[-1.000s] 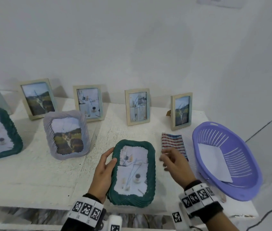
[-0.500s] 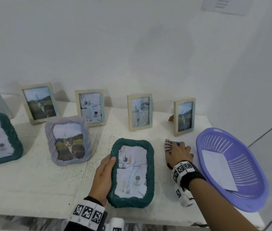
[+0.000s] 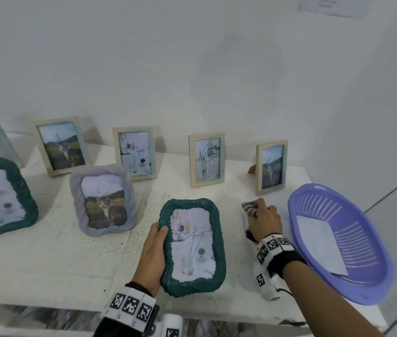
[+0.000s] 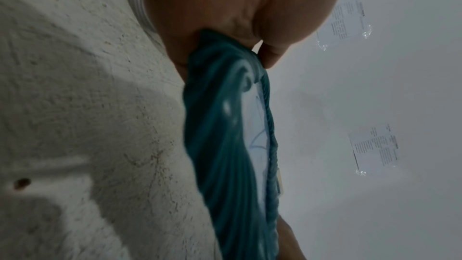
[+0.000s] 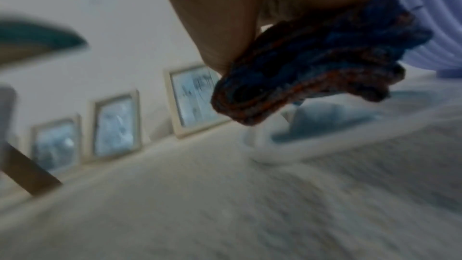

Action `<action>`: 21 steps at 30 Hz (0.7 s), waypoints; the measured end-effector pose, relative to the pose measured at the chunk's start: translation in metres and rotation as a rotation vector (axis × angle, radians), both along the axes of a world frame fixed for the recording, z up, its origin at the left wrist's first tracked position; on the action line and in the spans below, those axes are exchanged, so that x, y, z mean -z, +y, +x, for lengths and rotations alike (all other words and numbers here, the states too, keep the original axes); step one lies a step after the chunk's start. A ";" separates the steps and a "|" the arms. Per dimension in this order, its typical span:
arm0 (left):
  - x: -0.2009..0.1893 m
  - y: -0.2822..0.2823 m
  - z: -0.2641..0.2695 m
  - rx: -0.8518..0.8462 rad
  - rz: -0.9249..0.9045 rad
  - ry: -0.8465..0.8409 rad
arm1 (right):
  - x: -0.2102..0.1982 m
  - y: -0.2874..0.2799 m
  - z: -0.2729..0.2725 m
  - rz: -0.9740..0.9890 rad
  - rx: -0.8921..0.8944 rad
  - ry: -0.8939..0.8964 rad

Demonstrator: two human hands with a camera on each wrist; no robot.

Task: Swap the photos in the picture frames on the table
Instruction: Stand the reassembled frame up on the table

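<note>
The green wavy-edged frame lay face up near the table's front edge, its coffee-cup photo in place. The left hand gripped its left rim, thumb curled over the top and fingers beneath, as the left wrist view confirmed. Just to its right, the right hand had its fingers curled round a striped folded cloth, which the right wrist view showed bunched in the grasp and clear of the table.

Probably the glass was due a wipe; the holding hand should keep the frame steady and its thumb off the pane.

A lilac frame with a cat photo stood to the left, small wooden frames along the wall, and a purple basket holding a white sheet close on the right, crowding the right forearm.
</note>
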State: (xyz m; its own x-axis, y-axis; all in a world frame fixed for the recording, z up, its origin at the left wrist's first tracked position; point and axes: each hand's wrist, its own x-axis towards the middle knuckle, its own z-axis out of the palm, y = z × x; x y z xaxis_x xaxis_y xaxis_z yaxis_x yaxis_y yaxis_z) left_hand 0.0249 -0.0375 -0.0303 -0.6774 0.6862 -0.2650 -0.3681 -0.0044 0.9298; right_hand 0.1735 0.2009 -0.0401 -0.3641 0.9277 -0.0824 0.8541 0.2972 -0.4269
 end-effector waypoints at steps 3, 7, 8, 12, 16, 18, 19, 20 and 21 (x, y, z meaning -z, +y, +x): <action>-0.004 -0.003 0.001 0.010 -0.008 0.098 | -0.027 -0.022 0.008 0.027 -0.086 0.169; -0.006 -0.005 0.004 0.018 0.029 0.215 | -0.062 -0.083 0.014 0.114 -0.285 0.378; -0.009 -0.004 0.007 0.027 0.037 0.248 | -0.067 -0.099 0.014 0.154 -0.362 0.394; -0.017 0.000 0.018 0.066 0.067 0.312 | -0.061 -0.134 0.002 0.307 -0.594 0.249; -0.019 0.003 0.026 0.058 0.069 0.354 | -0.059 -0.151 -0.011 0.414 -0.602 0.198; -0.021 0.003 0.025 0.032 0.071 0.351 | -0.061 -0.168 -0.008 0.376 -0.701 0.200; -0.023 0.003 0.024 0.020 0.077 0.355 | -0.061 -0.171 -0.004 0.349 -0.730 0.174; -0.023 0.003 0.024 0.013 0.072 0.371 | -0.060 -0.166 -0.001 0.343 -0.727 0.125; -0.025 0.002 0.024 0.010 0.062 0.395 | -0.061 -0.156 0.000 0.335 -0.686 0.082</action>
State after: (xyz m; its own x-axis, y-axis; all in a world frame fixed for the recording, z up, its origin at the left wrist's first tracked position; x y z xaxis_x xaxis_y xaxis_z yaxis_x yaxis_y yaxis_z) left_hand 0.0492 -0.0350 -0.0053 -0.7122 0.6997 0.0568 0.0174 -0.0633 0.9978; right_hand 0.1738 0.0444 0.0209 -0.8600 0.4627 0.2152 0.4014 0.8738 -0.2746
